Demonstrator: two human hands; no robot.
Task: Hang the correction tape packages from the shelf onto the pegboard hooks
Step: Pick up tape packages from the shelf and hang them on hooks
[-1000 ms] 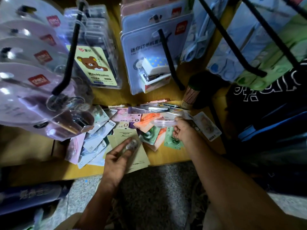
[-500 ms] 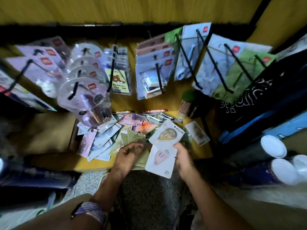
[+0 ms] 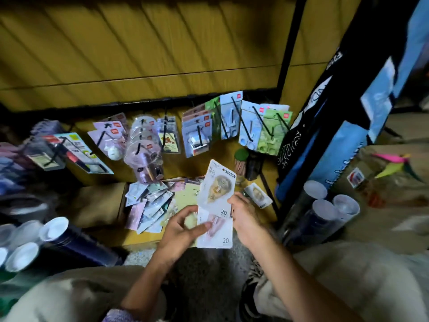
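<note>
The right hand point(image 3: 243, 213) pinches the right edge of an upright correction tape package point(image 3: 217, 189) with a yellow dispenser under its blister. The left hand point(image 3: 183, 231) grips a second correction tape package point(image 3: 214, 231), pink, with the thumb laid across its face and the fingers curled behind. The yellow package overlaps the top of the pink one; both are held above the front edge of the shelf point(image 3: 148, 239), clear of the surface.

Just behind the hands, a loose pile of packages point(image 3: 151, 201) lies flat on the shelf, overlapping in no order. One further package point(image 3: 257, 194) lies alone at the right side of the shelf, near the right hand.

Beyond the pile, the pegboard hooks point(image 3: 234, 108) project from the yellow back panel point(image 3: 139, 54). They carry other stationery: blue and green scissor cards point(image 3: 267, 133) at the right, stapler cards point(image 3: 197, 135) at the centre, round clear blister packs point(image 3: 144, 140) at the left. No correction tape package can be identified on any hook, and motion blur prevents confirming which hook is free.

Assessment: the task appears to be at an early stage. Two packages are picked up but not hung; the pile and the single package remain on the shelf. Remaining work is judged to be locating a free hook, threading each package's hang hole onto it, and repeating for the whole pile.
</note>
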